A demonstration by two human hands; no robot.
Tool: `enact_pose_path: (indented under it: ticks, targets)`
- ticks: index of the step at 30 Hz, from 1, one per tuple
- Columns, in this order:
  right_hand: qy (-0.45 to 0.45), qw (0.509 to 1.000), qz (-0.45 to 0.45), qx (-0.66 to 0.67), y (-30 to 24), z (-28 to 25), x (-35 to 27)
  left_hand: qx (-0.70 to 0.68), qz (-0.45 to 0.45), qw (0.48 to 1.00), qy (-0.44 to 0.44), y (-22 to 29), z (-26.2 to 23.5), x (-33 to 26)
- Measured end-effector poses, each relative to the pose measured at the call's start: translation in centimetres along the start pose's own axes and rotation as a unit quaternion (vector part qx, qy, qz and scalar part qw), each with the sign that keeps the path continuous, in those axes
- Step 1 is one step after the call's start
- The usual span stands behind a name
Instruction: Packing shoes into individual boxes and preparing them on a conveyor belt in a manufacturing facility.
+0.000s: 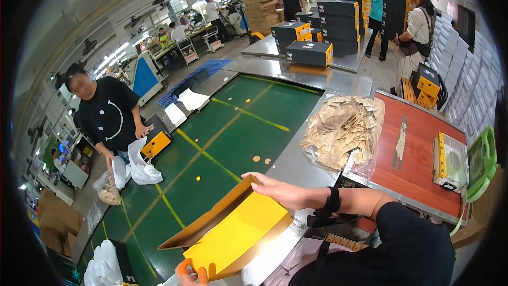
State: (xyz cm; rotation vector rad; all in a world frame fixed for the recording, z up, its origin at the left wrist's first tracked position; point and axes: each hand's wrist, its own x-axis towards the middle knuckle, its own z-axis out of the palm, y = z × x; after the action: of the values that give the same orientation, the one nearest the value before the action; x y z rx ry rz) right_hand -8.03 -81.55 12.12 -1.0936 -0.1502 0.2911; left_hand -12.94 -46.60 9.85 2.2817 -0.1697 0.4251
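Working surface first: green conveyor belt [233, 127] with yellow lines runs from 7 o'clock up to 1 o'clock, steel edge plate along its right side. Stacked black-and-yellow boxes [309, 52] sit on the steel table at 12 o'clock. Red-topped bench [423, 143] at 3 o'clock carries a clear bag of tan sachets [341, 130] on its left edge, well apart from the hands. A co-worker in a black shirt [108, 114] stands at 9 o'clock beside the belt, handling white bags; not involved in the box.

Item in hand: flat yellow carton [233, 230], brown inside, half-opened, at 6 o'clock, lying partly over the belt's near edge and partly over the steel plate.

Right hand [280, 190]: reaches in from 4 o'clock, palm flat against the carton's upper edge, fingers extended over the raised brown flap [203, 222]. Open-handed press rather than a pinch.

Left hand [191, 274]: only fingertips show at the frame's bottom edge, curled on the carton's near corner. How firmly they clamp it cannot be told.

Judgement: the box is being squared up. Best done by keeping the near corner pinned while the right palm pushes evenly along the flap's fold line, not at its tip, so the wall stands upright without creasing. Keep the carton clear of the loose coin-like discs [256, 158] on the belt.
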Motion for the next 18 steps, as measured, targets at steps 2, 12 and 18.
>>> enact_pose_path:
  ticks: [2, 12, 18]
  targets:
    - [0.033, 0.995, -0.006, -0.091, -0.3, 0.4, -0.2, 0.083, -0.022, 0.996, -0.027, 4.3, -0.8, 1.4]
    - [0.094, 0.965, -0.111, -0.219, 3.7, -0.8, 0.4, 0.320, -0.160, 0.931, -0.069, 7.6, 1.0, 5.5]
    - [0.088, 0.968, -0.119, -0.203, 4.3, -1.2, 0.9, 0.125, -0.090, 0.988, -0.014, 1.9, -1.7, 2.7]
